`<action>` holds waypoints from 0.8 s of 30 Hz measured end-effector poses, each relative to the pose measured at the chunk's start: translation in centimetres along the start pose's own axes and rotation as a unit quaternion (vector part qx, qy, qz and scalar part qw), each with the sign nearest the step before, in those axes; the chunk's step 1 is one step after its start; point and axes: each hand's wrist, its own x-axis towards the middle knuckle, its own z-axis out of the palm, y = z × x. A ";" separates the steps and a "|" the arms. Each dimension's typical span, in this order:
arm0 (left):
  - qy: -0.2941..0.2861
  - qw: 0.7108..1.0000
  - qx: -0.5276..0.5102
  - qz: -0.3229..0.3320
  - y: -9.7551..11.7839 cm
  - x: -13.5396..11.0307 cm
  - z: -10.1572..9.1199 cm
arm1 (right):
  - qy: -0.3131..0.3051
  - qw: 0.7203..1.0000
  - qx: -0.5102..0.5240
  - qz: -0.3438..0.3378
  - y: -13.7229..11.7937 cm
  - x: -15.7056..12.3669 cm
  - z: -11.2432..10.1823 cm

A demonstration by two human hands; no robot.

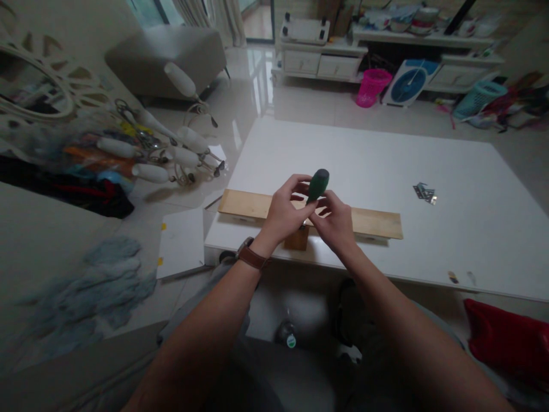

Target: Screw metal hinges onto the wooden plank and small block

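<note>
A screwdriver [318, 186] with a green, black-topped handle stands nearly upright over a long pale wooden plank [375, 223]. Around its lower handle are the curled fingers and thumb of my left hand [288, 207]. My right hand [337, 220] is closed beside the shaft, thumb and fingers pinched close to its lower part; what lies between them is hidden. Under my hands, a darker wooden block [297, 239] meets the plank at its front edge. A bit of shiny metal shows by the screwdriver's lower end, too small to name.
The plank lies along the near edge of a white table [343, 154]. Several small metal pieces [425, 193] lie to the right, with a small dark item [453, 277] near the front edge. A lamp [180, 149] with white shades stands left, and red cloth [506, 337] lies right.
</note>
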 end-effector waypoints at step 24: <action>0.007 1.000 -0.004 0.004 -0.2 0.0 0.1 | 0.000 1.000 0.003 -0.005 0.5 0.0 0.1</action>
